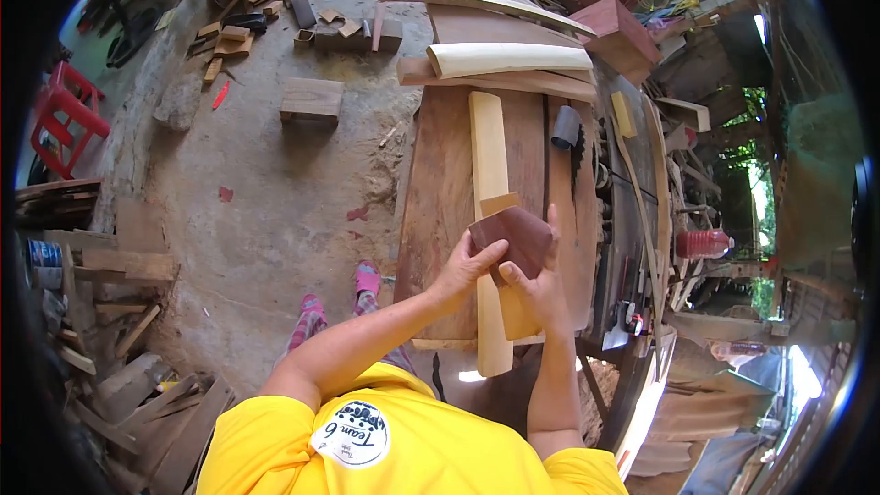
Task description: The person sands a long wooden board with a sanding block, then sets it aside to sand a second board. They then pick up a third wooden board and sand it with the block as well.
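Observation:
Both hands are over the near end of the workbench, gripping a reddish-brown sheet of sandpaper (518,234) with a tan flap showing along its far edge. My left hand (466,268) has its thumb on top of the sheet at the left side. On the right side, my right hand (541,286) pinches it with the thumb in front and fingers behind. Beneath the hands, a long pale wooden strip (489,147) lies lengthwise on the bench, its near end past the edge. A yellowish piece (520,313) shows just below the right hand.
The brown wooden workbench (435,183) carries a dark grey cylinder (566,126). Pale shaped boards (509,59) lie across its far end, near a reddish wooden block (616,37). A wooden block (312,99) sits on the concrete floor; a red stool (69,115) stands far left.

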Tool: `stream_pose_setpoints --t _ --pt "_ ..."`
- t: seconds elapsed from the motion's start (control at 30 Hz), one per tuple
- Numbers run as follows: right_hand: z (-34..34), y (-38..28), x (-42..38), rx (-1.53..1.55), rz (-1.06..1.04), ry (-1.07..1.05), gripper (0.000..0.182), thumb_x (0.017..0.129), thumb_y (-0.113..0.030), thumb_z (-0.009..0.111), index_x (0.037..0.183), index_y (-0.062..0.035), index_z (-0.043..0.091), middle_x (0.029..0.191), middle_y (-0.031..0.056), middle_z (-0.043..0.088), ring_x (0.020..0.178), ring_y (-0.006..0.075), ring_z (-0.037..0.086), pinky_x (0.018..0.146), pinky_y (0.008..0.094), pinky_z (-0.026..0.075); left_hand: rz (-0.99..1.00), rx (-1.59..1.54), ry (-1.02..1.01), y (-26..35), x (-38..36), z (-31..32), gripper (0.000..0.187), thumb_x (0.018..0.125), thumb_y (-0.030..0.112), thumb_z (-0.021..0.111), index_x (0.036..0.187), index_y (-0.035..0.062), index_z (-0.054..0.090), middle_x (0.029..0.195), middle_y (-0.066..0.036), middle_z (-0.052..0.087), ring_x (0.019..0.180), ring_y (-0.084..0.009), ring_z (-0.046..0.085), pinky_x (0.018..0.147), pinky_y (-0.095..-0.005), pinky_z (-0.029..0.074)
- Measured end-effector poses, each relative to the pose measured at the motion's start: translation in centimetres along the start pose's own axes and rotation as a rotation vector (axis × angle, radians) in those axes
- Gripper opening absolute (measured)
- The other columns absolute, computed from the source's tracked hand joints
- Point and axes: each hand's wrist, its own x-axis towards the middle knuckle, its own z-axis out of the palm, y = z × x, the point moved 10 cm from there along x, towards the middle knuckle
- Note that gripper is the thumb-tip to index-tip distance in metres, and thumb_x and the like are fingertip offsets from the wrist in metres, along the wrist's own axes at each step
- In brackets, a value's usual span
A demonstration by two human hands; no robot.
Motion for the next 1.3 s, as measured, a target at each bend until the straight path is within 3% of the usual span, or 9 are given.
stream_pose_setpoints --t 0.13,0.2,0.47,0.63,0.87,1.0,1.13,1.2,1.3 --pt "1.7 -0.2 -1.3 -0.02 0.039 0.009 0.121 0.073 -0.037 0.089 0.159 -0.011 0.008 0.149 0.0166 0.041 0.135 0.0281 0.047 0.108 0.0399 0.044 -0.1 -0.114 -0.079 0.4 -1.5 1.0 0.061 0.09 0.027 0.073 0.14 0.0124 0.042 0.13 -0.004 0.056 0.125 -0.0164 0.052 0.106 -0.0368 0.043" --pt "2.3 -1.4 -2.9 -0.409 -0.095 0.064 0.124 0.071 -0.039 0.09 0.159 -0.0104 0.008 0.145 0.0173 0.044 0.132 0.0293 0.049 0.108 0.0406 0.044 -0.096 -0.169 -0.078 0.8 -2.0 1.7 0.06 0.087 0.024 0.075 0.138 0.0131 0.044 0.126 -0.004 0.058 0.119 -0.0165 0.056 0.106 -0.0379 0.045" --pt "1.8 1.5 -10.9 -0.233 0.199 0.265 0.101 0.084 -0.038 0.08 0.153 -0.0037 0.015 0.121 0.0193 0.06 0.115 0.0244 0.06 0.098 0.0365 0.047 -0.14 -0.143 -0.153 0.1 -4.2 2.3 0.052 0.086 0.026 0.077 0.128 0.0082 0.053 0.114 -0.005 0.063 0.107 -0.0181 0.063 0.094 -0.036 0.053" --pt "1.1 -0.3 -9.5 -0.197 0.01 0.278 0.12 0.076 -0.058 0.08 0.156 -0.0046 0.008 0.137 0.0243 0.046 0.122 0.0328 0.056 0.101 0.0408 0.048 -0.252 -0.252 -0.197 -0.7 -5.7 3.9 0.053 0.084 0.02 0.08 0.127 0.0069 0.053 0.113 -0.007 0.065 0.102 -0.0178 0.065 0.091 -0.0346 0.055" --pt "1.2 1.6 -8.1 0.023 0.054 0.218 0.106 0.079 -0.035 0.085 0.154 -0.0014 0.019 0.138 0.0175 0.049 0.126 0.0262 0.052 0.105 0.0378 0.045 -0.299 -0.074 -0.187 -4.5 -5.8 3.2 0.052 0.09 0.033 0.073 0.131 0.0068 0.053 0.121 -0.006 0.063 0.11 -0.0184 0.061 0.095 -0.0358 0.05" --pt "0.1 1.4 -8.4 -0.081 0.086 0.179 0.095 0.08 -0.025 0.085 0.153 -0.0011 0.027 0.14 0.0159 0.049 0.127 0.0249 0.052 0.107 0.0372 0.043 0.086 0.484 -0.199 -3.0 -4.7 1.6 0.058 0.093 0.046 0.064 0.13 0.003 0.056 0.123 -0.014 0.063 0.115 -0.0279 0.06 0.1 -0.0381 0.046" --pt "-1.8 0.7 -8.0 -0.262 0.063 0.038 0.088 0.083 -0.019 0.082 0.152 -0.0011 0.031 0.14 0.0149 0.051 0.128 0.0239 0.051 0.108 0.0382 0.043 0.211 0.766 -0.26 -4.1 -5.0 0.4 0.065 0.091 0.052 0.063 0.129 0.0002 0.057 0.127 -0.02 0.059 0.123 -0.0354 0.054 0.109 -0.0436 0.038" --pt "-5.5 1.1 -7.8 0.058 0.319 0.199 0.083 0.084 -0.014 0.078 0.152 -0.0011 0.032 0.138 0.0142 0.053 0.126 0.0231 0.052 0.107 0.0381 0.043 0.705 1.493 -0.598 -4.0 -8.6 3.6 0.065 0.088 0.051 0.065 0.127 -0.0003 0.057 0.132 -0.018 0.054 0.132 -0.0378 0.043 0.116 -0.047 0.027" --pt "-8.4 0.4 -6.1 -0.102 0.137 0.276 0.08 0.084 -0.012 0.077 0.151 -0.0005 0.035 0.135 0.0139 0.056 0.125 0.0221 0.054 0.106 0.0365 0.044 0.712 1.581 -0.777 -6.3 -8.4 5.0 0.061 0.086 0.047 0.065 0.124 0.001 0.058 0.133 -0.016 0.049 0.137 -0.0367 0.036 0.119 -0.0479 0.022"
